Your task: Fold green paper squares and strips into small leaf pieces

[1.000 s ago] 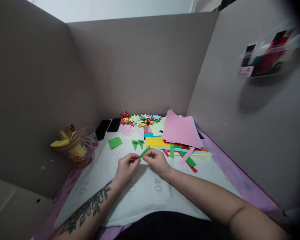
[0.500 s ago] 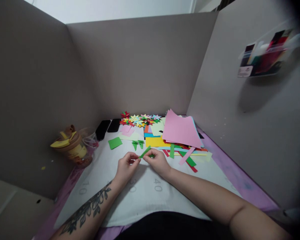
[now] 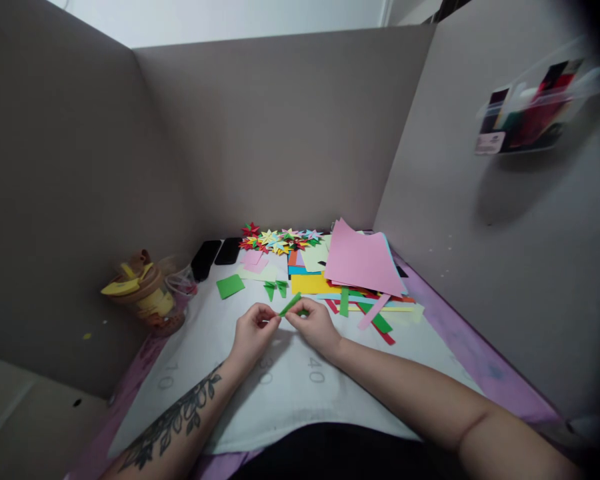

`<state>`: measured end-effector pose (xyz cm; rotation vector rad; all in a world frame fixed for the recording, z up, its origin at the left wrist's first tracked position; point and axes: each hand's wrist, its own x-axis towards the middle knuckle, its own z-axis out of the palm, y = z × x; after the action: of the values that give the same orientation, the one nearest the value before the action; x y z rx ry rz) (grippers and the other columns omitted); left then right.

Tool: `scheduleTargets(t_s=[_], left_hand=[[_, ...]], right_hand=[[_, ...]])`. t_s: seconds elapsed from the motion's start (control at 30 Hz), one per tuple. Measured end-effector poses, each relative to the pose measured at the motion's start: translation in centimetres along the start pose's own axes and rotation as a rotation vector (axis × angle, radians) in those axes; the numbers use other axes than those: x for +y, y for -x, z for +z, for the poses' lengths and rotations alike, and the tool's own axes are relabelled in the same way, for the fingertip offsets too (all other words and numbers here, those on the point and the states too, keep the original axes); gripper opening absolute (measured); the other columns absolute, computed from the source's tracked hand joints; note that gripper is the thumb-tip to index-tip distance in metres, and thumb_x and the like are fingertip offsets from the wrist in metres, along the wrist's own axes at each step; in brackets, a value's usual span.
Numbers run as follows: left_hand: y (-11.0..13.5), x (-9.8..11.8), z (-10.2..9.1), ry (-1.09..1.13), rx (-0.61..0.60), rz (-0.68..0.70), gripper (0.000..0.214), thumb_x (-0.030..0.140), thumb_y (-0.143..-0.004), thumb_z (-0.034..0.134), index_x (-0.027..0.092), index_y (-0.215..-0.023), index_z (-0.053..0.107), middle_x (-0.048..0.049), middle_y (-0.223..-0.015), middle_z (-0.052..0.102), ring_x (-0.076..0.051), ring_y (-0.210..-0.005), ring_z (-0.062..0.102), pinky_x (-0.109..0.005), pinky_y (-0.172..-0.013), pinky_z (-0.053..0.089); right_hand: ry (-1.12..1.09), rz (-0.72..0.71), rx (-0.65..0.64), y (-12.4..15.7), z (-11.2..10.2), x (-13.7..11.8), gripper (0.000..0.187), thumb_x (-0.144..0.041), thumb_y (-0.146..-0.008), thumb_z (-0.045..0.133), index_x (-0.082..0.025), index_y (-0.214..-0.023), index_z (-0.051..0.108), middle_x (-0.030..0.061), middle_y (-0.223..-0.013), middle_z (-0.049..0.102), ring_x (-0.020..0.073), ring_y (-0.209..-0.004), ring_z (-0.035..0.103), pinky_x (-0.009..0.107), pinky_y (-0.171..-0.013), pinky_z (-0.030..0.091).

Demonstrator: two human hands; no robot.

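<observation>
My left hand (image 3: 253, 333) and my right hand (image 3: 314, 325) meet over the white mat (image 3: 280, 393), both pinching a narrow green paper strip (image 3: 290, 304) that sticks up and to the right between the fingertips. Both hands have their fingers closed on it. Just beyond lie two small folded green pieces (image 3: 276, 288) and a green paper square (image 3: 230, 285). Further back is a heap of several folded paper stars (image 3: 280, 240) in mixed colours.
A stack of coloured sheets topped by pink paper (image 3: 363, 261) lies at the right, with loose strips (image 3: 375, 313) in front. Two black phones (image 3: 216, 253) lie at the back left. A yellow-brown lidded cup (image 3: 143, 293) stands at the left. Cardboard walls enclose the desk.
</observation>
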<state>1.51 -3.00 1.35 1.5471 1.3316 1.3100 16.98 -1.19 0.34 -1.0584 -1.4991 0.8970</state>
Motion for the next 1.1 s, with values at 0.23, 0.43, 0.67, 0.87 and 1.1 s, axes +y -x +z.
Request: scheduleTargets(t_s=[0.23,0.43,0.67,0.87,1.1], left_hand=[[-0.2,-0.5,0.2,0.024,-0.002,-0.006,0.013,0.021,-0.067,0.063,0.016,-0.073,0.053,0.0008,-0.068,0.059,-0.011,-0.063,0.057,-0.019,-0.055,0.044],[-0.3,-0.7,0.4,0.047,-0.027,-0.013,0.015,0.021,-0.066,0.062,0.017,-0.076,0.052,0.0005,-0.071,0.059,-0.012,-0.067,0.057,-0.020,-0.056,0.045],[-0.3,0.0,0.5,0.058,-0.015,-0.060,0.015,0.020,-0.065,0.062,0.017,-0.073,0.050,0.0024,-0.066,0.056,-0.009,-0.059,0.053,-0.019,-0.054,0.041],[-0.3,-0.4,0.5,0.083,0.000,-0.037,0.015,0.020,-0.066,0.062,0.017,-0.073,0.049,0.0022,-0.068,0.056,-0.009,-0.061,0.053,-0.019,-0.056,0.041],[-0.1,-0.2,0.5,0.045,-0.024,-0.002,0.013,0.021,-0.066,0.061,0.017,-0.071,0.049,0.0031,-0.065,0.055,-0.010,-0.060,0.053,-0.019,-0.055,0.041]], right_hand=[[0.022,-0.006,0.020,0.0,0.3,-0.1,0.007,-0.021,-0.067,0.061,-0.018,-0.062,0.059,0.0000,-0.064,0.061,0.0153,-0.064,0.056,0.026,-0.063,0.044],[0.053,-0.023,-0.004,0.0,0.3,-0.1,0.006,-0.018,-0.067,0.059,-0.019,-0.061,0.058,-0.0004,-0.063,0.060,0.0151,-0.064,0.055,0.026,-0.063,0.045],[0.031,-0.023,0.020,0.2,0.6,0.2,0.010,-0.019,-0.067,0.062,-0.020,-0.072,0.053,-0.0012,-0.070,0.057,0.0150,-0.069,0.055,0.027,-0.065,0.044],[-0.196,-0.016,0.075,0.3,1.0,0.7,0.061,-0.015,-0.066,0.063,-0.024,-0.118,0.033,-0.0009,-0.086,0.056,0.0149,-0.078,0.058,0.028,-0.071,0.047],[-0.127,0.061,-0.020,0.2,0.5,-0.3,0.054,-0.014,-0.065,0.061,-0.023,-0.116,0.044,-0.0005,-0.084,0.057,0.0140,-0.071,0.057,0.026,-0.066,0.047]])
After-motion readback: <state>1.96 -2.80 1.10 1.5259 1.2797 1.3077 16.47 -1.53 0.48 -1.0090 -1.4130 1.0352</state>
